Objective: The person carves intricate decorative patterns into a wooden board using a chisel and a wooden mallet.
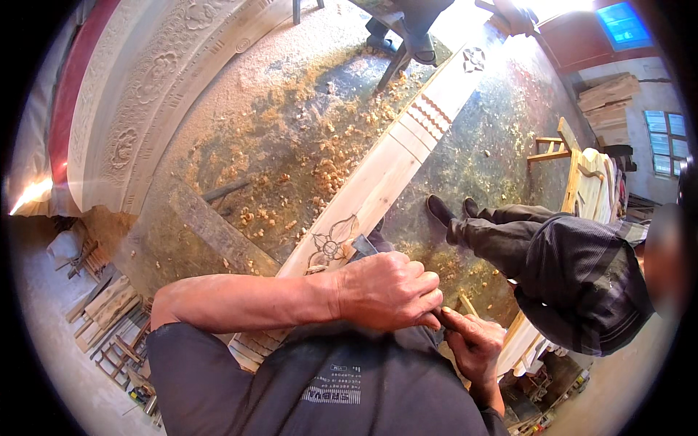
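Observation:
A long pale wooden board [376, 185] runs diagonally in front of me, with a flower pattern [331, 247] marked in dark lines, partly cut, on its near part. My left hand [390, 291] is closed round a chisel, whose flat metal blade [363, 248] sticks out beside the flower. Whether the blade touches the wood, I cannot tell. Lower and to the right, my right hand [476, 343] grips the dark handle end, its thumb and fingers around it. My left forearm crosses over the board and hides part of it.
Wood shavings [331, 171] litter the floor. A large carved panel [156, 80] stands at left. Someone in dark clothes [582, 265] sits close on my right; another person's feet [419, 43] show at the far end. A plank [222, 232] lies left of the board.

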### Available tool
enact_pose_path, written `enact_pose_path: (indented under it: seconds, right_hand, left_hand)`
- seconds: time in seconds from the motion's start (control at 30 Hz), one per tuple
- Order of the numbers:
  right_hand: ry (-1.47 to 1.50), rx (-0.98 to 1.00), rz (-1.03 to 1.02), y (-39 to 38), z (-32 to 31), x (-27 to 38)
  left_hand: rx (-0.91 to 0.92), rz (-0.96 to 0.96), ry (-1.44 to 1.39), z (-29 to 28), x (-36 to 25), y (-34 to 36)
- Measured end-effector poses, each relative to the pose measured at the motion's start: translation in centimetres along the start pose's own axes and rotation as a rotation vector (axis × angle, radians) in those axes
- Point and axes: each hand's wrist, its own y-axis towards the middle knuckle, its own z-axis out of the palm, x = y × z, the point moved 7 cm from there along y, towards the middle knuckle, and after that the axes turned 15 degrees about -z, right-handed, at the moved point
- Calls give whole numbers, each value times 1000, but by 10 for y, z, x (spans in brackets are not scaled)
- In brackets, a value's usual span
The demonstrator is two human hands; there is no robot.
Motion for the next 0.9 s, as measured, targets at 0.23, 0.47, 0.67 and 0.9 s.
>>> enact_pose_path:
  seconds: [0.23,0.47,0.67,0.9]
  right_hand:
    - [22,-21,-29,15,0,-3]
    - [-86,-79,-33,2,-14,-8]
    - [-6,-45,-53,13,-15,-6]
    - [8,-21,-54,23,-15,-13]
  left_hand:
    - [11,-76,52,-2,6,5]
    - [-57,26,112,1,2,7]
    - [31,-18,89,4,2,4]
    - [0,-64,73,4,6,7]
